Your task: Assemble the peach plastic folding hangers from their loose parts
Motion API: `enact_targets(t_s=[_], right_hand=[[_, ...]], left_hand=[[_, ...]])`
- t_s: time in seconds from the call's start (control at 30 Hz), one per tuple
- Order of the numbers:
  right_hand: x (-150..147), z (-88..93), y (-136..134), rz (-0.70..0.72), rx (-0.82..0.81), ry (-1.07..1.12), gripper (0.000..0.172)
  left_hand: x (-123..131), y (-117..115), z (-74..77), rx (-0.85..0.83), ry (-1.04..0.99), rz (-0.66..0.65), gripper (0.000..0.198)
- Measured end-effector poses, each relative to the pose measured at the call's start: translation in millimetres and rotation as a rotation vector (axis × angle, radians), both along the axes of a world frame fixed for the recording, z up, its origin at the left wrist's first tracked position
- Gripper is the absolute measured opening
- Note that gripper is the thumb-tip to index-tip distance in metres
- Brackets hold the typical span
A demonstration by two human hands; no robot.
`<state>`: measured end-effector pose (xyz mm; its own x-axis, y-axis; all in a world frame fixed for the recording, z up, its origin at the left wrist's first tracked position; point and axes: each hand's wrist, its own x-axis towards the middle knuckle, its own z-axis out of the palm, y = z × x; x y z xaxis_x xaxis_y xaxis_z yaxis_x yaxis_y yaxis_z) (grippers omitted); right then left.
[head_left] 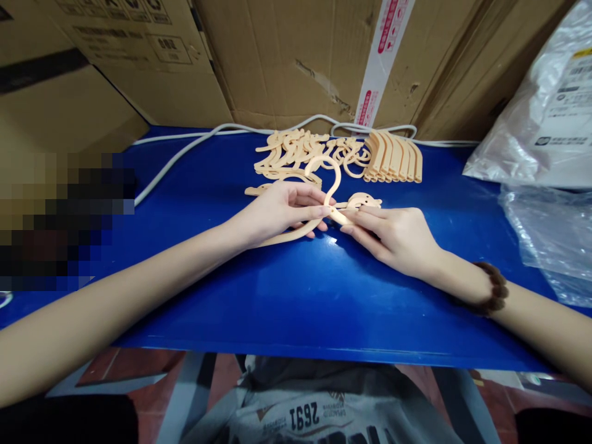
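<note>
In the head view, the hanger [333, 211] is between both hands over the blue surface [296, 302], its long axis roughly left to right, its hook [337, 174] pointing far. The left hand [284, 211] has its grip closed near the hook's base; the right hand [395, 237] pinches the short right-hand arm. Both hands are about equally near the joint. Curved pieces [395, 157] stand far right.

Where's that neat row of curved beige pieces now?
In the head view, the row of curved beige pieces lies right of centre on the blue table, beside the jumbled beige heap, beyond the person's right hand.
</note>
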<state>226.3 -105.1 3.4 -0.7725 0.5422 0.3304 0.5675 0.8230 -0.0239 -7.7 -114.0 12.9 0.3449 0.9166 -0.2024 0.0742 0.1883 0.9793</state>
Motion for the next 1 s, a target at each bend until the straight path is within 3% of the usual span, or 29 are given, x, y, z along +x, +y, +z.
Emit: enact_targets(t_s=[0.37, 1.0], right_hand=[[0.5, 1.7, -1.6, -0.004, 0.088, -0.026, 0.04], [-0.2, 0.7, -2.6, 0.0, 0.189, -0.035, 0.04]], left_hand=[[2.8, -5.8, -0.4, 0.142, 0.112, -0.111, 0.023], [2.3, -4.1, 4.2, 0.11, 0.151, -0.239, 0.026]])
